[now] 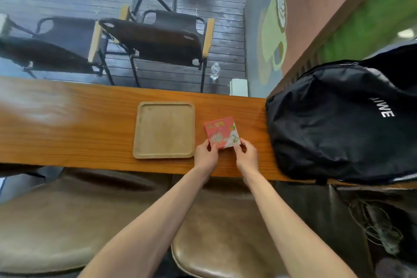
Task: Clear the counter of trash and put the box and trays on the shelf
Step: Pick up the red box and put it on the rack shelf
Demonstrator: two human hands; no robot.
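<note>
wood counter (90,124) runs left to right across the head view, orange-brown plank, glare patch at its left end. pale wooden tray (164,130) lies flat on it near the middle, square with rounded corners and a raised rim, nothing in it.

small red box (221,134) with a printed pattern sits just right of the tray, apart from it, on the counter; whether its near edge is lifted i cannot tell. both hands are on its near edge: left hand (206,156) pinches the near-left corner, thumb on top, fingers closed onto the box. right hand (246,154) pinches the near-right corner the same way, fingers closed onto it. both forearms are bare, coming up from the bottom of frame.

black backpack (338,124) fills the right end of the counter, lying on its side, white lettering on it, near the box but not touching it.

below the counter's near edge: brown leather stool seats (221,228), a tangle of dark cable (379,228) at lower right.

beyond the far edge: two dark folding chairs (158,40) with pale wood armrests on a dark slatted floor, a clear plastic bottle (214,71) standing on the floor by the right chair, a white object (239,87) just behind the counter edge; what it is i cannot tell.
</note>
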